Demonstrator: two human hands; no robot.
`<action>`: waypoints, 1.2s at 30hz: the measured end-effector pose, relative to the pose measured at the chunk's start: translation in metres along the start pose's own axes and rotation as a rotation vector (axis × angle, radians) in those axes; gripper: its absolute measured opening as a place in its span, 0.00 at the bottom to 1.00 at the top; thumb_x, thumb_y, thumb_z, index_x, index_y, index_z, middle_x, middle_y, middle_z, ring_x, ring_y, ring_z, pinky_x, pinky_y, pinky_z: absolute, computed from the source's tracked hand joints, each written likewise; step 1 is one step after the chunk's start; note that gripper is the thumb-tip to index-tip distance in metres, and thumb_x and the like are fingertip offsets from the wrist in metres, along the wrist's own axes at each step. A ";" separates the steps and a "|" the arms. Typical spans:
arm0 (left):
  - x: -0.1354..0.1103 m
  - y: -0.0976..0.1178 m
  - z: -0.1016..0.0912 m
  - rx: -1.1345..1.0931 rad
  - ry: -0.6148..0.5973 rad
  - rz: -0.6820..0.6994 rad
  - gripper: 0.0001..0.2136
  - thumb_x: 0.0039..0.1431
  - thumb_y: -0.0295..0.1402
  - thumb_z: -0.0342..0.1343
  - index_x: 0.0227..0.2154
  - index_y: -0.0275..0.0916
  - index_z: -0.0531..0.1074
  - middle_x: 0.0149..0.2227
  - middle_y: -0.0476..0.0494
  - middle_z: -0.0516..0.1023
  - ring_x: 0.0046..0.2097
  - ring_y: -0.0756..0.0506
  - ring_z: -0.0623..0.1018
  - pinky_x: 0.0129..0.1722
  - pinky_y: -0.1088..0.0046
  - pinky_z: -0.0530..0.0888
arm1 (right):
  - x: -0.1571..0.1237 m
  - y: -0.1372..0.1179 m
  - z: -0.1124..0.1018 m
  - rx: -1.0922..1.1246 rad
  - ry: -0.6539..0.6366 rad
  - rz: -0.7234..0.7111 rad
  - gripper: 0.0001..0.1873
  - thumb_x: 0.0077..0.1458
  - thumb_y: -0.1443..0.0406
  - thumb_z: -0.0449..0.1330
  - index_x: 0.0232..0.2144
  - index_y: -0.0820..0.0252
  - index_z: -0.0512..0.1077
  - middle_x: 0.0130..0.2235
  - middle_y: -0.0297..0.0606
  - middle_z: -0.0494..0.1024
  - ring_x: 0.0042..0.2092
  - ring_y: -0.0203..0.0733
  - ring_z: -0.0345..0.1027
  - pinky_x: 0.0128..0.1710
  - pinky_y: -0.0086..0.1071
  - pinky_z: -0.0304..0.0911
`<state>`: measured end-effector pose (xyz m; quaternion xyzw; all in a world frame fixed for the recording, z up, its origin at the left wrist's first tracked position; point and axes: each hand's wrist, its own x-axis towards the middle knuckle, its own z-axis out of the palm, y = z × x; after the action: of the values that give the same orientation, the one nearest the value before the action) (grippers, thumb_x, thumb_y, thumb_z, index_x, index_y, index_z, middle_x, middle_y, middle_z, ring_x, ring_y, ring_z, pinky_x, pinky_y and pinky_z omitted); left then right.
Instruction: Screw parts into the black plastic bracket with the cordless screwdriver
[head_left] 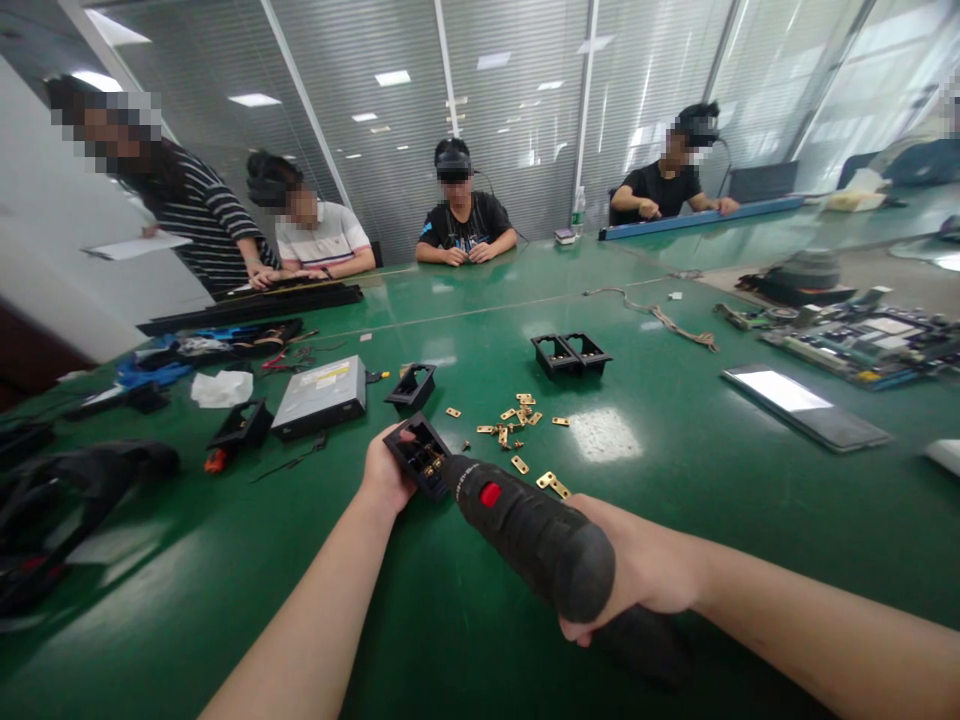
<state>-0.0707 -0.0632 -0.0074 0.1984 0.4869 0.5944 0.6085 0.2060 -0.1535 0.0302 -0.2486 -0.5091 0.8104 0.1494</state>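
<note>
My left hand point(385, 472) is closed around a black plastic frame point(411, 452), tilted so its hollow inside faces up, with small brass pieces inside. A black cordless drill point(525, 530) with a red switch is gripped in my right hand point(630, 560). Its front end points into the frame; whether the tip touches a screw is hidden. Brass plates point(520, 464) and a few small screws point(466, 446) lie scattered just beyond the drill. Another black frame point(412, 386) sits behind my left hand, and a joined pair of black frames point(571, 354) stands farther back.
A silver disc drive point(321, 396) and another black frame point(241, 428) lie to the left. On the right are a smartphone point(804, 405), circuit boards point(870, 335) and a cord point(675, 324). Several people sit or stand along the far side of the green table point(675, 450).
</note>
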 end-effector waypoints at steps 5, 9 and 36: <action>0.000 0.000 0.000 -0.012 0.013 -0.018 0.06 0.42 0.28 0.52 0.26 0.38 0.71 0.23 0.43 0.75 0.25 0.41 0.77 0.26 0.64 0.75 | 0.000 0.001 0.001 0.025 0.017 -0.008 0.25 0.28 0.68 0.78 0.31 0.65 0.72 0.26 0.32 0.77 0.26 0.35 0.71 0.24 0.27 0.71; 0.001 -0.001 -0.002 -0.016 0.006 -0.015 0.07 0.42 0.28 0.52 0.27 0.38 0.71 0.23 0.44 0.74 0.25 0.41 0.77 0.27 0.63 0.75 | 0.000 -0.001 0.002 -0.011 -0.003 -0.002 0.23 0.30 0.68 0.77 0.29 0.66 0.72 0.25 0.34 0.77 0.26 0.36 0.71 0.25 0.27 0.70; -0.010 0.002 0.004 -0.015 -0.011 0.000 0.05 0.42 0.26 0.52 0.24 0.36 0.72 0.23 0.40 0.77 0.25 0.41 0.77 0.26 0.65 0.75 | -0.001 0.004 0.003 -0.023 0.075 0.084 0.27 0.29 0.67 0.77 0.33 0.64 0.70 0.25 0.30 0.76 0.25 0.34 0.71 0.24 0.26 0.69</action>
<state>-0.0668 -0.0702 -0.0001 0.1971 0.4791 0.5971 0.6125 0.2052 -0.1581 0.0280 -0.3015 -0.5015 0.8003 0.1313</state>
